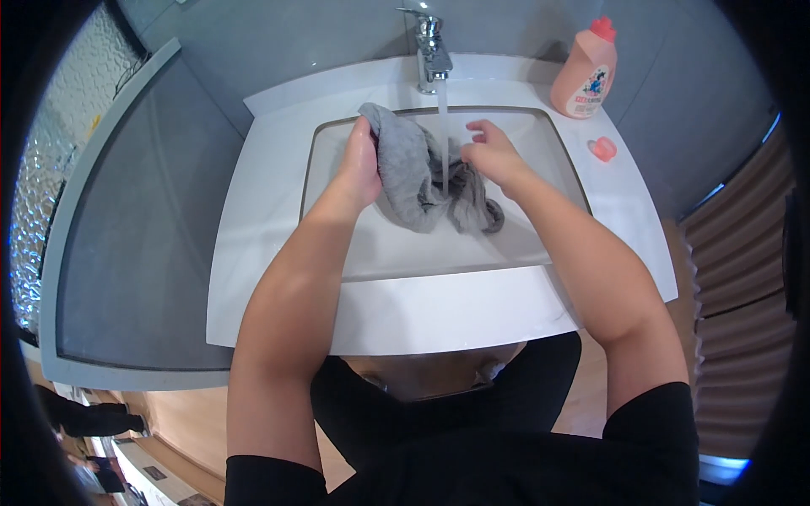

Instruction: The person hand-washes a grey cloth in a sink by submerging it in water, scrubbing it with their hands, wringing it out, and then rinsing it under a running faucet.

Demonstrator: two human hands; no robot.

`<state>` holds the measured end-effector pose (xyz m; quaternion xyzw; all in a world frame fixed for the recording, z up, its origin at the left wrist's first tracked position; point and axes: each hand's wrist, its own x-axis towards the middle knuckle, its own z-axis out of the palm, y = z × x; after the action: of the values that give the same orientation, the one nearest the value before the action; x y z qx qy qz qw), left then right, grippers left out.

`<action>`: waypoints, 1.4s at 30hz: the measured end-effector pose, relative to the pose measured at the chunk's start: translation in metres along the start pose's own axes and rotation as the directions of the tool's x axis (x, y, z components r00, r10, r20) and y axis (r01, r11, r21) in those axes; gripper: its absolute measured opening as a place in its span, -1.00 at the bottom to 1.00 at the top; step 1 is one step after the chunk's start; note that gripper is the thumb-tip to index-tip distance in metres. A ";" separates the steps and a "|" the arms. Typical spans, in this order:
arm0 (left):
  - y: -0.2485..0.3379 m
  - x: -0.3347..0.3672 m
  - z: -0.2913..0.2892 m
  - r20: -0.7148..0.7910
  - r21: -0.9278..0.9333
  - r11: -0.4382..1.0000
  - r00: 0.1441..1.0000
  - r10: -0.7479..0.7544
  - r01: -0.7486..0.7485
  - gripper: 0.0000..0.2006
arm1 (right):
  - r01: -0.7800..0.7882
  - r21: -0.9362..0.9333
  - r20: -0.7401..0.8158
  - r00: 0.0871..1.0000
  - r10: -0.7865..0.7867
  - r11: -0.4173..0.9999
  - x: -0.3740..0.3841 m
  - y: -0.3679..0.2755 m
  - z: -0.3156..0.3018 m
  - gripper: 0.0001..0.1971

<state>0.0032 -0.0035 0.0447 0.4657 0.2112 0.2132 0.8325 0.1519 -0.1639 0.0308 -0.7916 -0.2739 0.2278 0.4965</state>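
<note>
A wet grey cloth [407, 173] hangs bunched over the white sink basin [380, 253], its lower end lying in the basin. At its left edge my left hand [363, 164] grips it, with the fingers mostly hidden behind the fabric. Water runs from the chrome faucet [430, 55] in a straight stream [443, 126] onto the cloth's middle. Just right of the stream, my right hand [494, 156] is held over the darker, crumpled part of the cloth. Its fingers are apart and appear to hold nothing; whether the thumb touches the fabric I cannot tell.
A pink detergent bottle [585, 72] with a red top stands at the counter's back right corner. In front of it lies a small pink cap [602, 149]. A grey partition panel [143, 228] borders the counter on the left; a pleated brown curtain [738, 304] hangs at right.
</note>
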 end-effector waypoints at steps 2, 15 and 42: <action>-0.001 -0.003 0.003 0.019 -0.009 1.000 1.000 -0.009 0.009 -0.40 | 0.070 0.088 0.010 0.997 -0.071 0.994 0.002 0.002 -0.004 -0.30; -0.015 0.003 0.006 0.209 0.548 0.834 0.954 -0.214 0.067 -0.51 | 0.406 -0.071 0.299 0.880 -0.369 0.911 0.019 0.018 0.001 -0.69; -0.004 0.031 -0.033 0.158 0.214 0.957 0.973 0.166 -0.198 -0.87 | 0.148 0.067 0.203 0.966 -0.158 0.987 0.045 0.029 -0.014 -0.62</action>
<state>0.0113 0.0343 0.0205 0.5894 0.1324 0.2306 0.7628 0.2001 -0.1538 0.0058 -0.7269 -0.3786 0.2772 0.5015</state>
